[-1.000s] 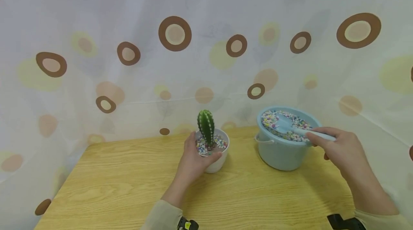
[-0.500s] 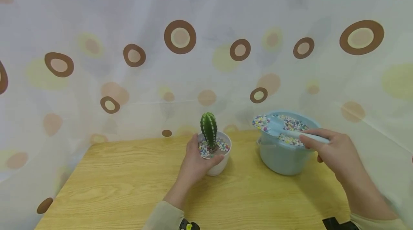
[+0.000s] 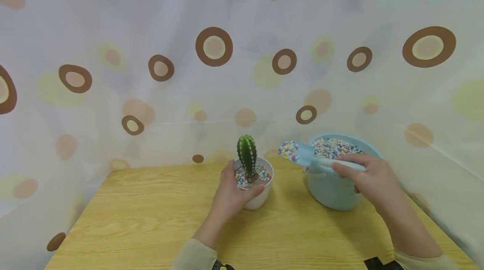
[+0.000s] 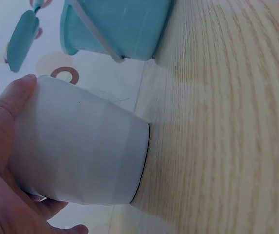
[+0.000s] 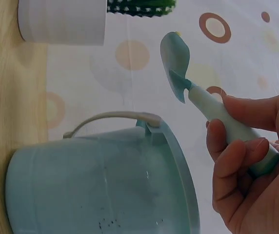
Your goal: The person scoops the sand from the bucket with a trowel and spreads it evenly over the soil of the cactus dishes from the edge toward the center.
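Note:
A green cactus (image 3: pixel 247 156) stands in a small white pot (image 3: pixel 259 196) topped with coloured pebbles, on a wooden table (image 3: pixel 151 215). My left hand (image 3: pixel 230 192) grips the pot from its left side, seen close in the left wrist view as the pot (image 4: pixel 81 156) against my palm. My right hand (image 3: pixel 364 177) holds a light blue scoop (image 3: pixel 302 155) by its handle; the scoop's blade carries coloured pebbles and hovers between a light blue bucket (image 3: pixel 334 190) and the pot. The right wrist view shows the scoop (image 5: pixel 178 73), the bucket (image 5: pixel 95 190) and the pot (image 5: pixel 61 22).
A white curtain (image 3: pixel 242 51) with brown and yellow circles hangs right behind and around the table. The bucket is filled with coloured pebbles (image 3: pixel 334 146) and has a white wire handle (image 5: pixel 105 122).
My right hand has lifted the loaded scoop out of the bucket and carried it left toward the cactus pot. My left hand keeps its hold on the pot.

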A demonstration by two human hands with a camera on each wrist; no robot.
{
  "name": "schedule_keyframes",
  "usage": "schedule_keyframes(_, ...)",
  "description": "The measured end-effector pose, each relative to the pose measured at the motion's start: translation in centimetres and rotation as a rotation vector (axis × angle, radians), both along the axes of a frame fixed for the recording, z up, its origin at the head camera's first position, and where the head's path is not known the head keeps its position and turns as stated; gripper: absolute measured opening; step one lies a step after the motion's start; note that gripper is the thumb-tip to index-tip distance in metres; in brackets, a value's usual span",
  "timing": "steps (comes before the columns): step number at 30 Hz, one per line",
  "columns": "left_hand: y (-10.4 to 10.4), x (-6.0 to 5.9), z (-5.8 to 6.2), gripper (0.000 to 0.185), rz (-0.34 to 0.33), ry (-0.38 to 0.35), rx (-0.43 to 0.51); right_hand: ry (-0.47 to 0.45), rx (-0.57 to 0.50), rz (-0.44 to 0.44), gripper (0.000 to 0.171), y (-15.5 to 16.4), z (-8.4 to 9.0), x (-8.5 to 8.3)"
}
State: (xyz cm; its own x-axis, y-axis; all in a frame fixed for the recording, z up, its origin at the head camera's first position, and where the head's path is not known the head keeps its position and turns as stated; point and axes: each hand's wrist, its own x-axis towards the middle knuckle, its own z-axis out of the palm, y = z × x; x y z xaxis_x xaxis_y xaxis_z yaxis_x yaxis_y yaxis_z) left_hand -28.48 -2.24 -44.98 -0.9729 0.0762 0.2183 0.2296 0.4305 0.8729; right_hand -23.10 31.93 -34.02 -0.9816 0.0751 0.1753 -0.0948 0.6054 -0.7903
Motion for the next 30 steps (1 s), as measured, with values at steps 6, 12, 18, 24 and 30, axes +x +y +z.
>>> schedule_keyframes(6,0.3,0.2,0.1,0.122,-0.002,-0.006,-0.007,-0.009,-0.013,0.031,0.047,-1.0,-0.2,-0.1)
schedule_keyframes(12,0.3,0.1,0.0,0.123,0.008,-0.002,-0.008,-0.03,0.03,0.036,0.051,-1.4,-0.5,-0.5)
schedule_keyframes(18,0.2,0.1,0.0,0.123,0.006,0.008,0.004,-0.04,0.009,0.067,0.045,-2.1,-1.1,-0.9)
schedule_keyframes(24,0.1,0.2,-0.1,0.123,-0.003,-0.003,0.001,-0.059,0.051,0.064,0.044,-2.7,-1.8,-1.0)
schedule_keyframes(30,0.1,0.1,0.0,0.124,0.004,-0.007,0.002,0.01,0.189,0.06,0.039,-3.3,-1.9,-1.0)
